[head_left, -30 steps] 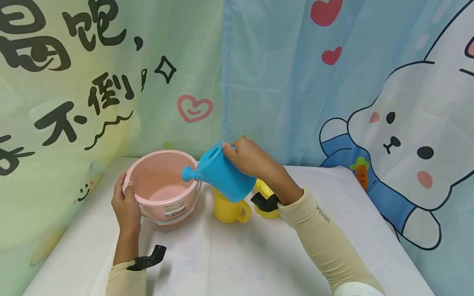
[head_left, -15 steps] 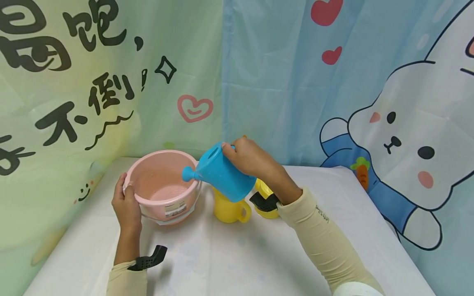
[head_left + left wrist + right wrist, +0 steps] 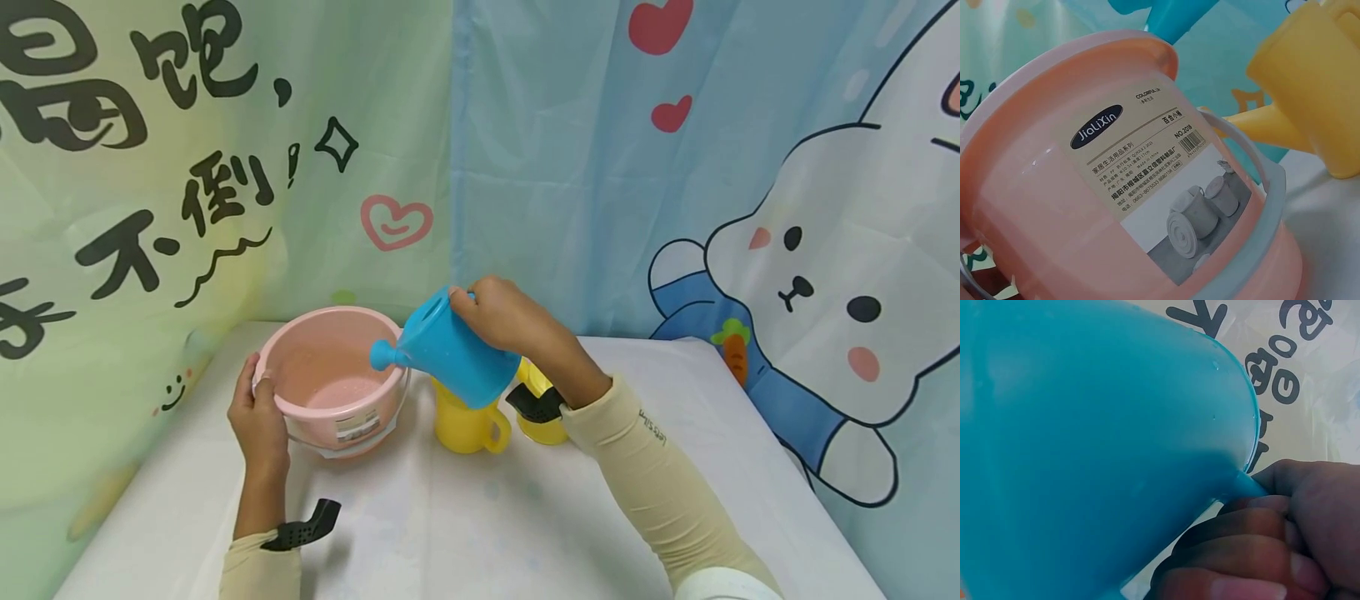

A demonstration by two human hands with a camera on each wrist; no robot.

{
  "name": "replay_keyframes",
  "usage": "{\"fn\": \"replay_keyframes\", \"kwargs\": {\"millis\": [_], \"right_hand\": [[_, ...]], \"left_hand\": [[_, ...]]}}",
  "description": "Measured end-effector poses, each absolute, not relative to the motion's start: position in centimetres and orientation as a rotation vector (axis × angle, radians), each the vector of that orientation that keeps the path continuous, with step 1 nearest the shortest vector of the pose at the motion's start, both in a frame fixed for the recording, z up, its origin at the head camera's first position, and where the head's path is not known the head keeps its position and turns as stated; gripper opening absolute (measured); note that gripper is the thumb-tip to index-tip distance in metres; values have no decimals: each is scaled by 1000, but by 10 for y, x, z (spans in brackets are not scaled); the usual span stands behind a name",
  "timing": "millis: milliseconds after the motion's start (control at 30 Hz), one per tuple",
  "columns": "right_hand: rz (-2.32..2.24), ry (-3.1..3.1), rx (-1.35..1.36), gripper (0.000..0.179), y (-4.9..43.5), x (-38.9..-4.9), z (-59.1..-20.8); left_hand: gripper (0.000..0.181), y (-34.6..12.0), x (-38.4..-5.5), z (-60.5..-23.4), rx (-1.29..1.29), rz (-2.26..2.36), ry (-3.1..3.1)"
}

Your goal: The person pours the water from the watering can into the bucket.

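A blue watering can [image 3: 457, 354] is tilted left in the head view, its spout at the right rim of a pink bucket [image 3: 315, 417]. My right hand [image 3: 506, 317] grips the can's handle; the right wrist view shows curled fingers [image 3: 1235, 550] round it beside the blue body [image 3: 1097, 437]. Water flow is not visible. With my left hand [image 3: 258, 421] I hold the bucket's left rim, thumb near the edge. A printed label [image 3: 1160, 181] and a lowered pale handle [image 3: 1266, 212] show on the bucket in the left wrist view.
Just below the blue can stands a yellow watering can [image 3: 465, 425]; its spout shows in the left wrist view. Another yellow container [image 3: 542, 431] is partly hidden by my right wrist. A printed curtain [image 3: 525, 167] hangs behind the white-covered table [image 3: 450, 533].
Both hands, the blue watering can and the bucket hold their places. Only a slight shift of the whole view shows.
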State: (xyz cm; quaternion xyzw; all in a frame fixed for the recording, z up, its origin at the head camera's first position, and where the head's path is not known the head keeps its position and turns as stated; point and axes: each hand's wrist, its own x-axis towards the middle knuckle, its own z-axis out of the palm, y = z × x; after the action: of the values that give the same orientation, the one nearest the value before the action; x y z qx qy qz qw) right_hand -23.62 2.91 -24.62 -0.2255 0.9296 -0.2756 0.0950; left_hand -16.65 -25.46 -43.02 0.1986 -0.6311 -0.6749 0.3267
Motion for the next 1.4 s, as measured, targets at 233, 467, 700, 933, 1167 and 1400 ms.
{"fn": "replay_keyframes", "kwargs": {"millis": [233,467,700,933,1167,1400], "right_hand": [[-810,2756,-671,48,28,-237,-245],[-793,2760,-656,47,28,-239,-246],[-758,2755,-660,48,26,-238,-241],[-742,2746,-653,48,26,-239,-240],[-731,2752,-660,48,26,-239,-238],[-726,2748,-679,48,25,-240,-239]], "left_hand": [[46,-255,-167,-431,535,-1758,-1658],[46,-255,-166,-432,537,-1753,-1670],[46,-256,-167,-432,542,-1762,-1677],[47,-256,-166,-431,539,-1770,-1687],[47,-255,-167,-430,535,-1764,-1674],[47,-255,-166,-430,545,-1758,-1686]]}}
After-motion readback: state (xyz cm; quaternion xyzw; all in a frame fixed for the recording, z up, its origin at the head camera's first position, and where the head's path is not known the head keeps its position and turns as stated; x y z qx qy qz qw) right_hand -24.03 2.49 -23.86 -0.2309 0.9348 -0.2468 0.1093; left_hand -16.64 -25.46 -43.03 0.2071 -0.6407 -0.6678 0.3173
